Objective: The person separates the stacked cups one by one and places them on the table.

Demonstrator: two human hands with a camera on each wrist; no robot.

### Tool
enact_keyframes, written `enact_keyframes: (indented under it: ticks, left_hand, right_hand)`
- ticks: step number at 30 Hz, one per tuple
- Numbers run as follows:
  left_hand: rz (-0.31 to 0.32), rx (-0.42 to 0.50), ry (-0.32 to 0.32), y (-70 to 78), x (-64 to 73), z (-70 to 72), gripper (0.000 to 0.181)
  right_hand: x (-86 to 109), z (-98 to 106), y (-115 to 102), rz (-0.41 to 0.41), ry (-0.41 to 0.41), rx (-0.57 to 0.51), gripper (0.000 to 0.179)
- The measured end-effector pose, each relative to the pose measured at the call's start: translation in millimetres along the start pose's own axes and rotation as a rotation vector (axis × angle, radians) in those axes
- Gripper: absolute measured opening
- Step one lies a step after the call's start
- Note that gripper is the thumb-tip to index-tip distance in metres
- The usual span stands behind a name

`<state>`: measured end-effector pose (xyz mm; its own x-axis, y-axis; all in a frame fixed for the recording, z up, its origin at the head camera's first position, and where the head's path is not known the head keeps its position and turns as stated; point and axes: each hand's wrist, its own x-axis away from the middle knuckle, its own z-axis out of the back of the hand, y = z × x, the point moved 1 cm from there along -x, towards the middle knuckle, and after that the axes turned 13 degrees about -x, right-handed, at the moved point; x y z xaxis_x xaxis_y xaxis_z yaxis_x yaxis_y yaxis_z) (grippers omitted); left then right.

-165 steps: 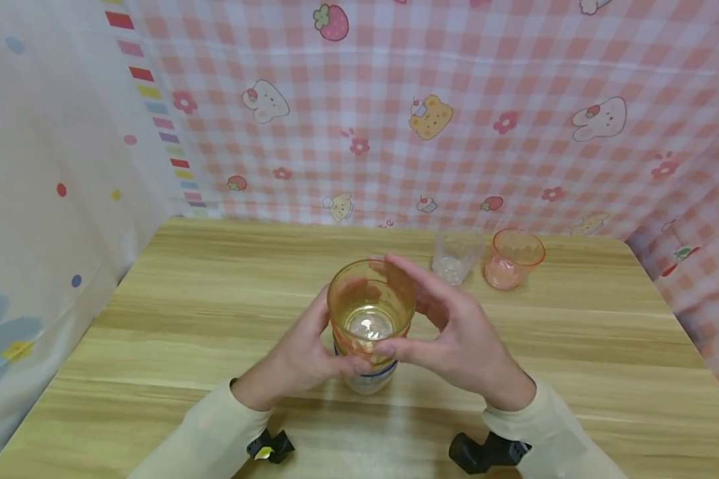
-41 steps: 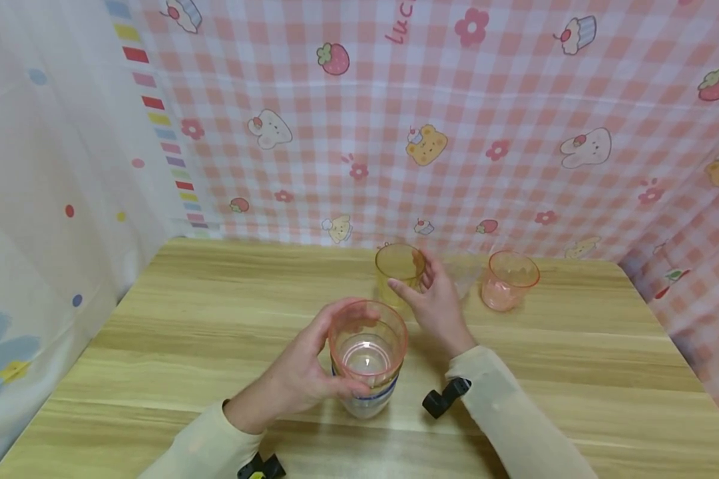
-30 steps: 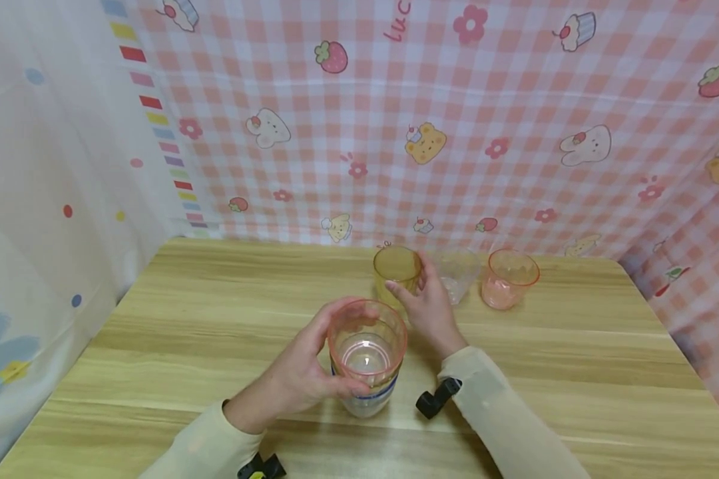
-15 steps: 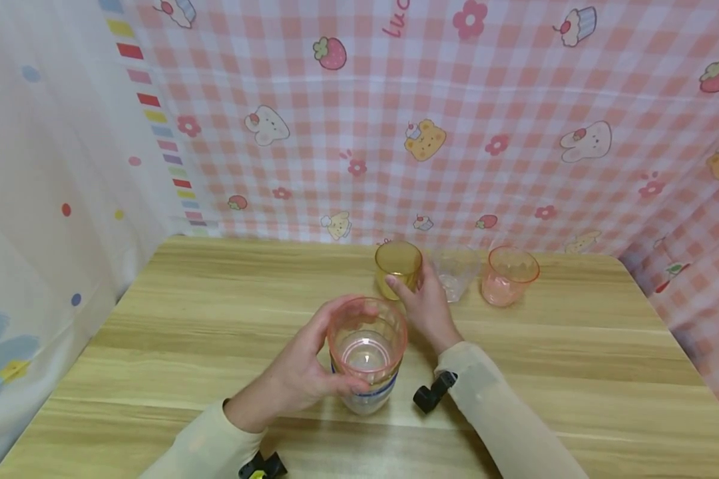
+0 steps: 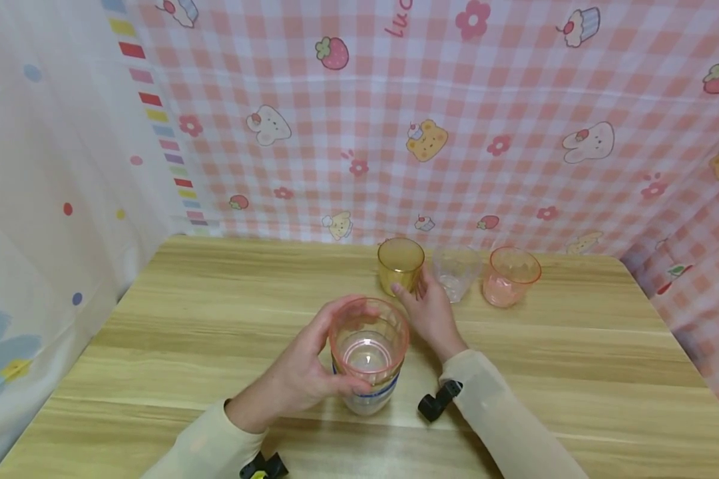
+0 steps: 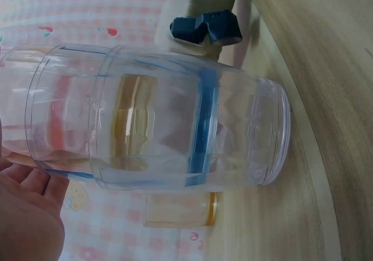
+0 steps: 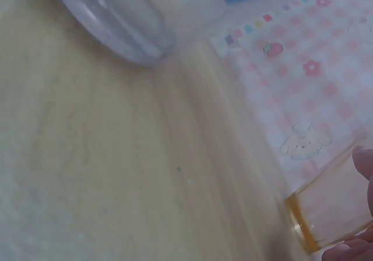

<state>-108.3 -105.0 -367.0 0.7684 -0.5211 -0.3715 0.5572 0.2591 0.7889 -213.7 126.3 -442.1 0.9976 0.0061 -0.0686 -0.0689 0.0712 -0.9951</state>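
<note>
In the head view, my left hand (image 5: pixel 299 369) grips the side of a tall stack of nested clear cups (image 5: pixel 368 359), thumb in front and fingers behind. A pink-rimmed cup tops the stack; blue and amber bands show lower down. The left wrist view shows the stack (image 6: pixel 157 121) sideways, its clear base close to the table. My right hand (image 5: pixel 431 313) is at a yellow cup (image 5: pixel 400 266) standing upright at the back, thumb on its near side and fingers at its right. The right wrist view shows fingertips on both sides of this yellow cup (image 7: pixel 332 208).
Right of the yellow cup stand a colourless cup (image 5: pixel 455 276) and a pink cup (image 5: pixel 509 279), in a row near the back edge. Behind the wooden table (image 5: pixel 204 313) hangs a pink checked cloth (image 5: pixel 359 120). A white cloth (image 5: pixel 36 166) hangs at the left.
The yellow cup has left the top of the stack and stands at the back, moved there by my right hand. In the last half second that hand slid slightly lower on it.
</note>
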Motion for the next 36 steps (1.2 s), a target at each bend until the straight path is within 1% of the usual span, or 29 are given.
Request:
enact_keyframes:
  ticks: [4,12,16,21,29,36]
  left_hand:
    - [-0.005,-0.007,0.004,0.9,-0.3,-0.5,0.101]
    - [-0.022,-0.009,0.008,0.4,-0.1,-1.2,0.101]
    - [-0.035,-0.013,0.008,0.3,-0.2,-1.0,0.102]
    - [-0.032,-0.013,0.0,1.0,0.0,0.7,0.099]
    - [-0.04,0.006,-0.007,-4.2,0.5,0.9,0.097]
    - [-0.033,-0.002,-0.017,-6.2,1.8,2.0,0.097]
  right_hand:
    - [6.1,1,-7,-0.011,-0.009,0.008,0.085]
    - [16.2,3,-17,-0.057,0.018,0.103,0.091]
    - [22.7,4,-20,-0.064,0.016,0.07,0.09]
    - [29.2,7,-24,-0.071,0.013,0.031,0.089]
    - [35.1,14,-27,-0.066,0.006,-0.012,0.085]
    - [43.0,18,-32,-0.017,-0.022,-0.034,0.077]
